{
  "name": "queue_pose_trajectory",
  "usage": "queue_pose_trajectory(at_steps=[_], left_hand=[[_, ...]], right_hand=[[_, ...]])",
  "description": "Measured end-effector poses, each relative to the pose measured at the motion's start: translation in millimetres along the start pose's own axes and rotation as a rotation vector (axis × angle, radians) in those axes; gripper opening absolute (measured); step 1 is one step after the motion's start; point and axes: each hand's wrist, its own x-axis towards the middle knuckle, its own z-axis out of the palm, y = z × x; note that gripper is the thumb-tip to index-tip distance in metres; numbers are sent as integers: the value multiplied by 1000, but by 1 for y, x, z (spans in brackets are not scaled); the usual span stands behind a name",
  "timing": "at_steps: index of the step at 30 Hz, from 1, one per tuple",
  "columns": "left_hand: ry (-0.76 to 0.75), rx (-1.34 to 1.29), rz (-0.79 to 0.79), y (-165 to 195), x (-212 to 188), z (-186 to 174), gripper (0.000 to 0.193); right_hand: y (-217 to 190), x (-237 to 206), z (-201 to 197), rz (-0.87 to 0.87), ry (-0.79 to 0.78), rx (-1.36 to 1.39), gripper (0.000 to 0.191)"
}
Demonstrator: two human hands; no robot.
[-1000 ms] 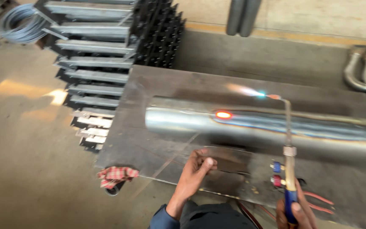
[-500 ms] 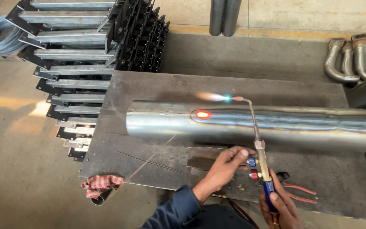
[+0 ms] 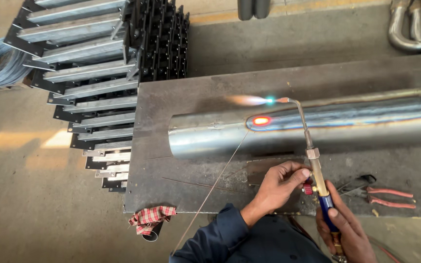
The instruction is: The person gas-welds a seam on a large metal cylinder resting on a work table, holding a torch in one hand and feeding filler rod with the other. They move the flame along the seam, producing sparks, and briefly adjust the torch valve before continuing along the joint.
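- The grey steel surface (image 3: 196,97) carries the work; a stack of metal brackets (image 3: 98,73) stands on the floor to its left
- A long shiny metal pipe (image 3: 210,134) lies across the surface, with a glowing red spot (image 3: 261,121) on its upper side at the near end of a dark seam
- The gas torch (image 3: 313,160) leans up from the lower right, its bent tip above the pipe and its flame (image 3: 249,100) shooting left, just above the glowing spot
- The right hand (image 3: 344,229) is wrapped around the torch's blue handle, fingers clamped on it
- The left hand (image 3: 276,187) reaches to the red valve knob (image 3: 308,187) on the torch, fingertips (image 3: 302,173) touching beside it
- A thin filler rod (image 3: 215,182) runs from the pipe down towards the checked cloth (image 3: 152,217)
- Red-handled pliers (image 3: 383,196) lie to the right of the hands
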Motion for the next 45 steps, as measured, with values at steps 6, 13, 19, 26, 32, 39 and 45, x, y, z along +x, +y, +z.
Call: queue_pose_trajectory(at_steps=[6, 13, 19, 26, 32, 39, 45], left_hand=[[17, -9, 54, -8, 1, 5, 31], [9, -23, 38, -9, 0, 0, 36], [19, 15, 20, 3, -3, -4, 40], [353, 213, -86, 21, -48, -51, 56], [685, 383, 202, 59, -109, -71, 78], [575, 828, 509, 79, -113, -68, 18], [715, 983, 561, 88, -111, -75, 13]], right_hand=[[-6, 0, -6, -91, -162, 74, 73], [-10, 2, -5, -92, -207, 89, 73], [-14, 5, 2, -61, -196, 54, 74], [-12, 3, -7, 69, 7, -39, 74], [-2, 2, -31, 53, -10, -87, 69], [-10, -3, -28, 120, 77, -283, 66], [-25, -7, -12, 99, 82, -392, 66]])
